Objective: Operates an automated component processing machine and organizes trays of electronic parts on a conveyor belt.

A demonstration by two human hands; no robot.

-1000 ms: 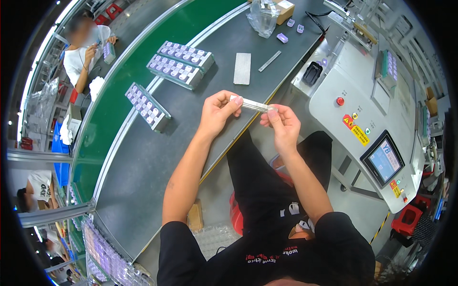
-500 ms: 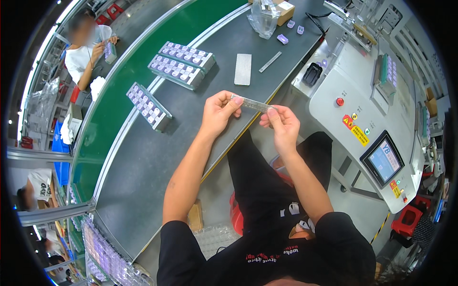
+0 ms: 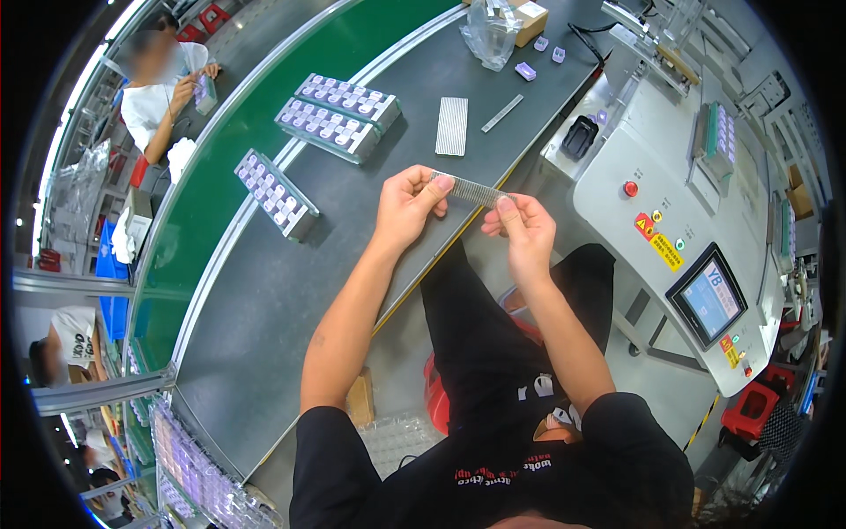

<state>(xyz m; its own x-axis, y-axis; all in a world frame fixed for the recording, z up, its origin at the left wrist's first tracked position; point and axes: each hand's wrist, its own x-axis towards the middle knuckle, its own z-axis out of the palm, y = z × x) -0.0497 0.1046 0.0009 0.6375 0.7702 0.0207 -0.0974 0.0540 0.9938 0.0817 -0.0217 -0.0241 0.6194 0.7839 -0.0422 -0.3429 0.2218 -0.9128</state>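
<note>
Between my two hands stretches a thin, narrow grey strip [image 3: 474,190] with a fine grid pattern, held above the table's near edge. My left hand [image 3: 407,210] pinches its left end between thumb and fingers. The right end is gripped the same way by my right hand [image 3: 529,236]. Just beyond the hands, a wider pale sheet [image 3: 452,126] with a similar fine pattern lies flat on the table. Beside it on the right lies another narrow strip [image 3: 503,114], set at a slant.
Blocks with purple-and-white tops [image 3: 333,113] stand at the left, with a single one [image 3: 277,196] nearer. Small purple pieces [image 3: 526,71], a plastic bag [image 3: 489,35] and a cardboard box [image 3: 530,19] sit far back. A machine with a touchscreen [image 3: 707,294] stands right. A co-worker [image 3: 152,101] sits across the green belt.
The strip has tipped slightly, so more of its patterned face shows. Both hands keep their hold and have hardly moved.
</note>
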